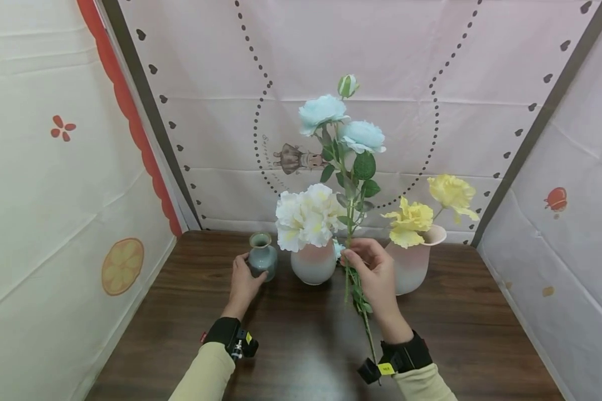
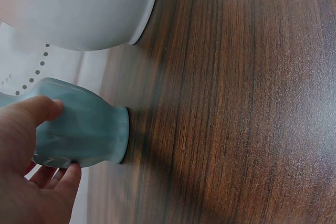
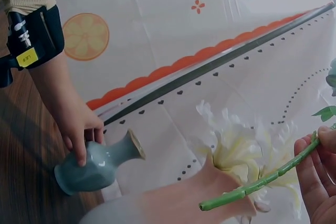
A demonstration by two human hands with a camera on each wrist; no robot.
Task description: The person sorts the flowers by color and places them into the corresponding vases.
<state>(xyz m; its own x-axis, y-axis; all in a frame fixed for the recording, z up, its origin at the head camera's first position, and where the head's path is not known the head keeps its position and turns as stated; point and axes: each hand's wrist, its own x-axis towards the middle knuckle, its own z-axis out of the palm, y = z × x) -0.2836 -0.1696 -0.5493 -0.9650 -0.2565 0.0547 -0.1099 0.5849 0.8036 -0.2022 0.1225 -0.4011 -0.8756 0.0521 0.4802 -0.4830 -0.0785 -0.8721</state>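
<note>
My left hand (image 1: 244, 285) grips the small blue-green vase (image 1: 263, 260) around its body, thumb on one side and fingers on the other. In the left wrist view the vase (image 2: 84, 127) stands with its base on or just at the table; I cannot tell if it touches. My right hand (image 1: 373, 273) pinches the green stem (image 3: 262, 182) of an artificial flower spray, held upright. Two pale blue blooms (image 1: 363, 136) and a bud (image 1: 348, 86) top it. The stem's cut end hangs free in the right wrist view, pointing toward the vases.
A pink-and-white vase (image 1: 313, 264) with white flowers (image 1: 308, 217) stands right of the small vase. Farther right is a larger pink-and-white vase (image 1: 411, 273) with yellow flowers (image 1: 411, 223). Another leafy stem (image 1: 366, 326) lies on the wooden table (image 1: 301, 345). Patterned cloth walls surround it.
</note>
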